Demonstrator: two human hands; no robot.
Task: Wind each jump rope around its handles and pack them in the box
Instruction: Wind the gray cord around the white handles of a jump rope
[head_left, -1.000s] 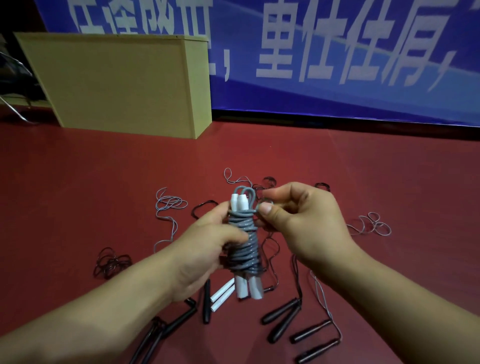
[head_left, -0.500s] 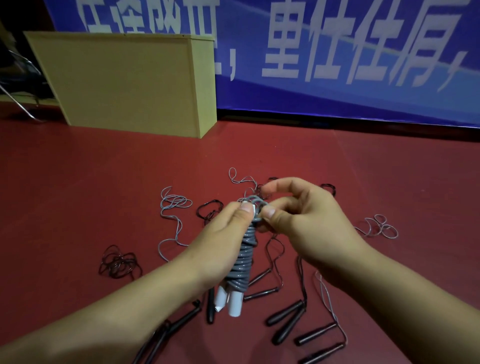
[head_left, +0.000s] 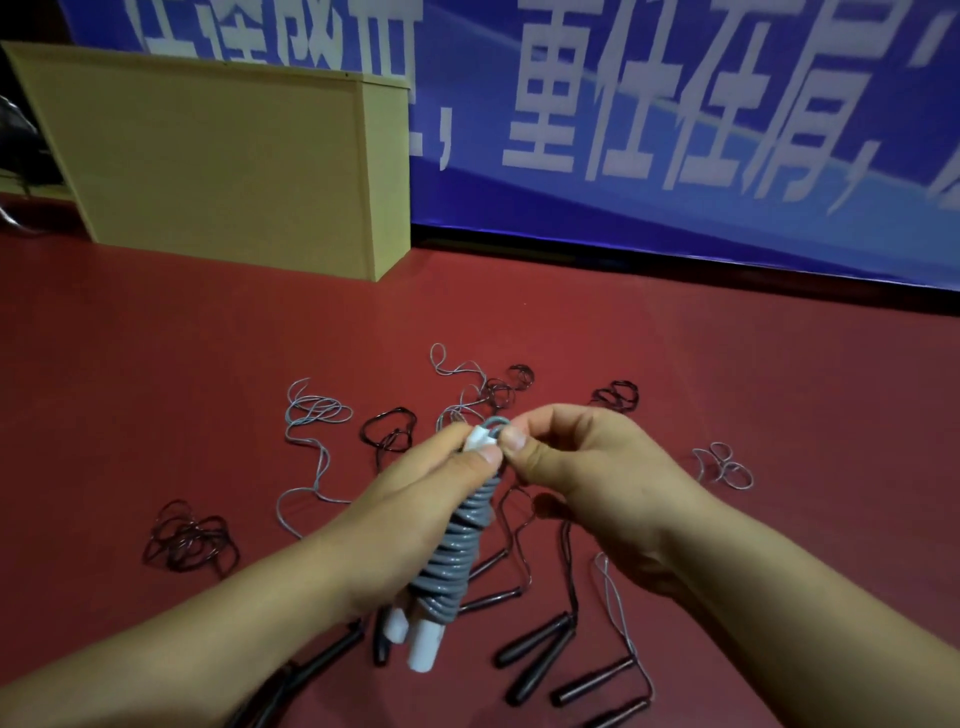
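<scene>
A grey jump rope (head_left: 457, 551) is wound in tight coils round its two white handles, whose ends stick out at the bottom. My left hand (head_left: 415, 514) grips this bundle from the left, thumb near the top. My right hand (head_left: 582, 478) pinches the grey loop at the bundle's upper end between thumb and forefinger. The yellow cardboard box (head_left: 218, 161) stands on the floor at the far left, its inside hidden from here.
Several loose jump ropes lie on the red floor (head_left: 156, 364) beneath my hands: black handles (head_left: 535, 644) at the bottom, grey cord (head_left: 311, 415) and black cord (head_left: 187, 535) in tangles. A blue banner (head_left: 675, 130) runs along the back.
The wound bundle has tilted, its lower end swinging toward me. My left thumb slid up to the top, and my right hand closed in on the loop there.
</scene>
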